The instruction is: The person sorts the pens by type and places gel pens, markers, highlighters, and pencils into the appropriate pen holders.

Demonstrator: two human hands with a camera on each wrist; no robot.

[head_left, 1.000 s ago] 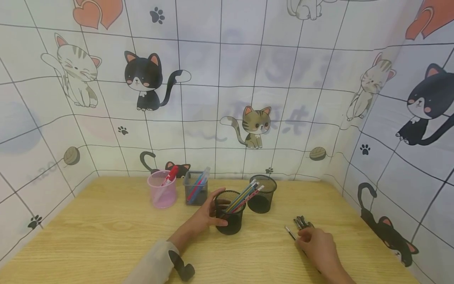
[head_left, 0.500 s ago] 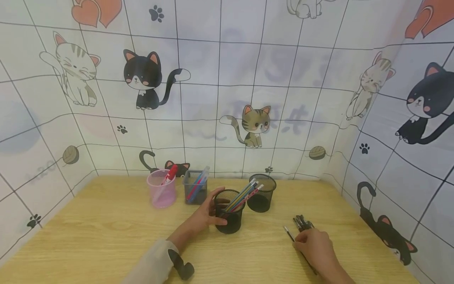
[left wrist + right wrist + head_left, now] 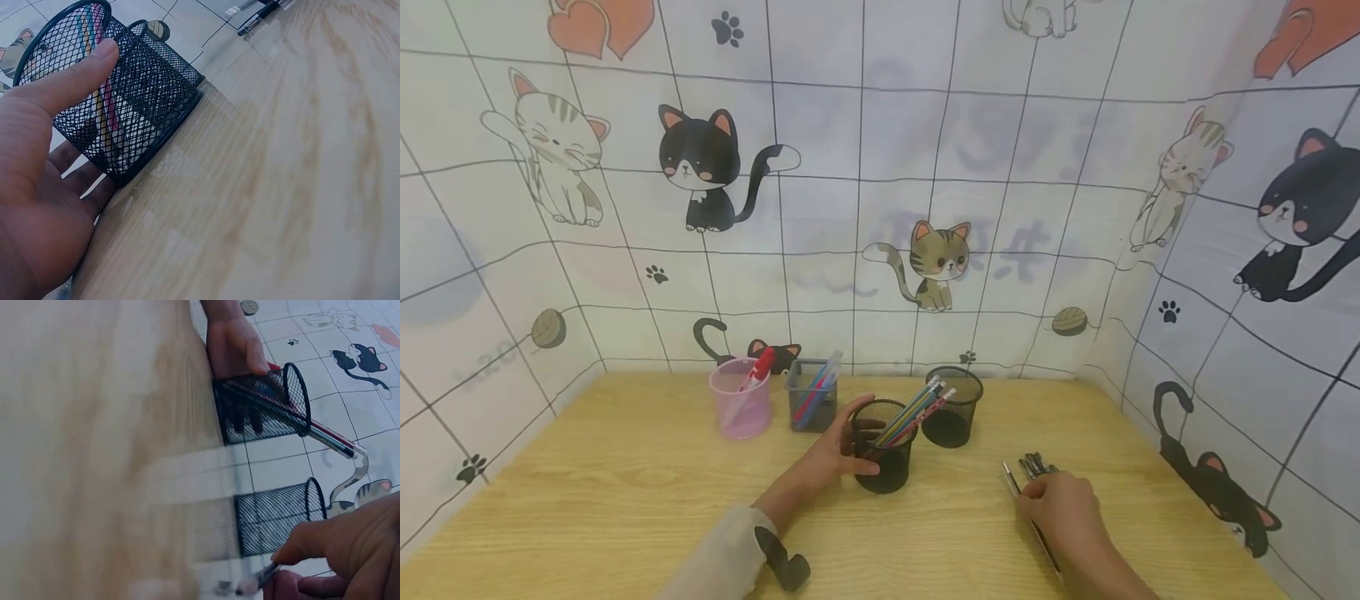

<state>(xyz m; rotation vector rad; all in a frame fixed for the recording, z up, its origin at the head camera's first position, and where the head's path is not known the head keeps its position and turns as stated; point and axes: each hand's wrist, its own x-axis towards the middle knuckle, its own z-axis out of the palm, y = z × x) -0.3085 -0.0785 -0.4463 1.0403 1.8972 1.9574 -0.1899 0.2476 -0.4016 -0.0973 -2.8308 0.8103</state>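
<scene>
1. While the left hand (image 3: 833, 460) holds the front cup (image 3: 883, 479), its forearm slants forward and to the right across the table (image 3: 625, 500), the sleeve (image 3: 722, 554) ending short of the wrist.
2. Left grip: clamped on the front cup. Thumb lies along the near side, fingers spread round behind, visible through the mesh. Cup stands upright on the table.
3. Right hand (image 3: 1063, 512): back upward, low over the table at right, well apart from the left. Thumb and forefinger are together, pinching one pen (image 3: 1047, 550).
4. The pen slants, pale tip at the far end, body showing on both sides of the fingers. Cannot tell whether its near end touches the table.
5. Black pens (image 3: 1036, 463): several, bunched on the table just beyond the right fingers. Partly covered; exact count not readable.
6. Cups: four. Front cup; rear cup (image 3: 951, 427), round and black, just behind it to the right; square cup (image 3: 814, 417); pink cup (image 3: 741, 412), farthest left.
7. Contents: several pencils (image 3: 917, 412) lean right in the front cup, overlapping; at least two coloured pens (image 3: 811, 407) in the square cup; one red marker (image 3: 758, 369) in the pink cup.
</scene>
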